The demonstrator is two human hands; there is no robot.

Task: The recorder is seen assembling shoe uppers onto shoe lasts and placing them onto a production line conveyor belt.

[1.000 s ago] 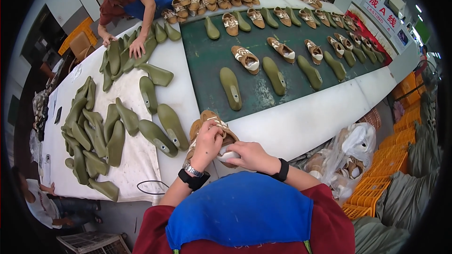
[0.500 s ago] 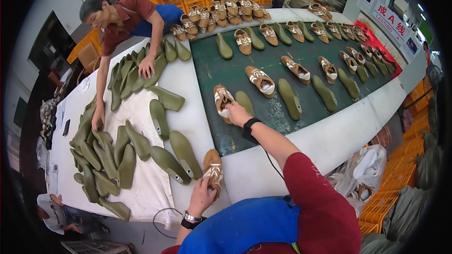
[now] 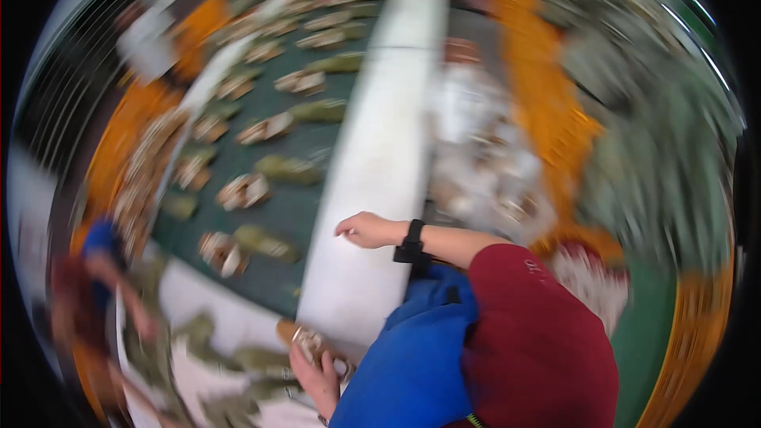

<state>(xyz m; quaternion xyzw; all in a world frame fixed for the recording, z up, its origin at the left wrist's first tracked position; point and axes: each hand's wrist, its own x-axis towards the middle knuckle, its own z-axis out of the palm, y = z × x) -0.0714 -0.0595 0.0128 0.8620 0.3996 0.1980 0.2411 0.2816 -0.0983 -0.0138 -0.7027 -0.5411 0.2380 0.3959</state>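
Note:
My left hand [image 3: 315, 380] is closed around a brown and white sneaker [image 3: 304, 338], at the near corner where the white table meets the belt. The far fingers are partly hidden by the shoe. My right hand [image 3: 369, 230] hovers over the white ledge [image 3: 380, 150] along the belt, its fingers curled and nothing visible in them. On the dark green belt [image 3: 271, 281], a similar sneaker [image 3: 220, 252] lies beside an olive-green shoe last [image 3: 269, 243]. More sneakers and lasts stand in rows beyond them, smeared by motion.
Olive lasts [image 3: 214, 345] lie on the pale table at lower left, with a co-worker [image 3: 95, 301] leaning over them. Right of the ledge are clear plastic bags [image 3: 499, 178] with shoes, orange crates [image 3: 527, 71] and grey-green sacks [image 3: 658, 143].
My view has swung to the right and blurred. The right hand has let go of the sneaker on the belt and moved over the ledge. My left hand keeps its sneaker.

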